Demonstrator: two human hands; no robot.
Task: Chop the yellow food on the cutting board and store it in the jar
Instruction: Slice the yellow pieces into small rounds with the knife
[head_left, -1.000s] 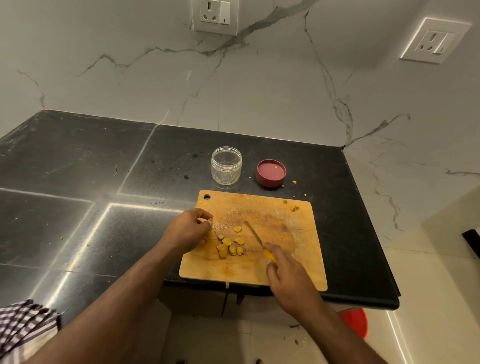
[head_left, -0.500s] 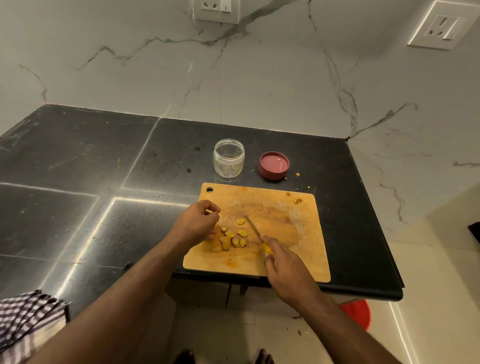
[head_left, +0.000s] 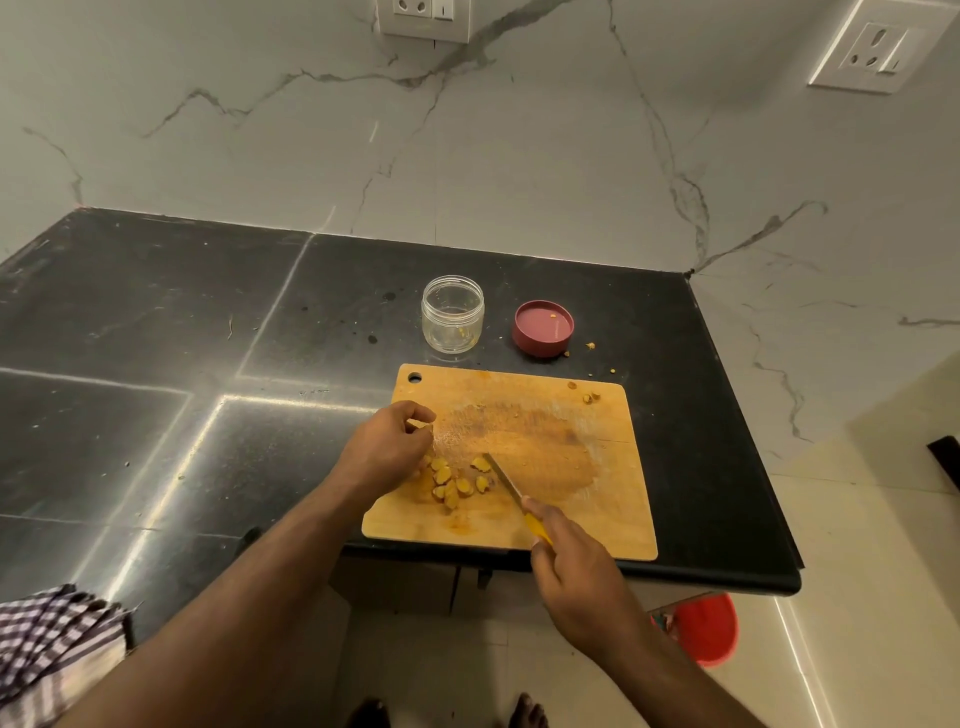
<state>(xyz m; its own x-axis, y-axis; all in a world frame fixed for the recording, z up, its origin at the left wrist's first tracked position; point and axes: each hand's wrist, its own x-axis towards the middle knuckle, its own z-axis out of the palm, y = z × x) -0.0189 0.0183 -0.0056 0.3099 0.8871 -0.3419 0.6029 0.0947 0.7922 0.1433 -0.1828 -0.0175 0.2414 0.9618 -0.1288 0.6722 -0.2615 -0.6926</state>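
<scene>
Partly hidden under the curled left hand (head_left: 387, 452), yellow slices (head_left: 457, 480) lay beside it; whether it pinched one was unclear. Right hand (head_left: 576, 582) gripped the knife (head_left: 504, 480), handle mostly covered.

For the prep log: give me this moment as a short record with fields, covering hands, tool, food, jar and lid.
left hand: curled, on the cutting board beside the food; whether it holds a piece cannot be told
right hand: grips the knife by its yellow handle
knife: blade tip at the pile's right edge
yellow food: sliced pieces heaped on the board
jar: upright, open, behind the board
lid: off, on the counter, right of the jar
</scene>
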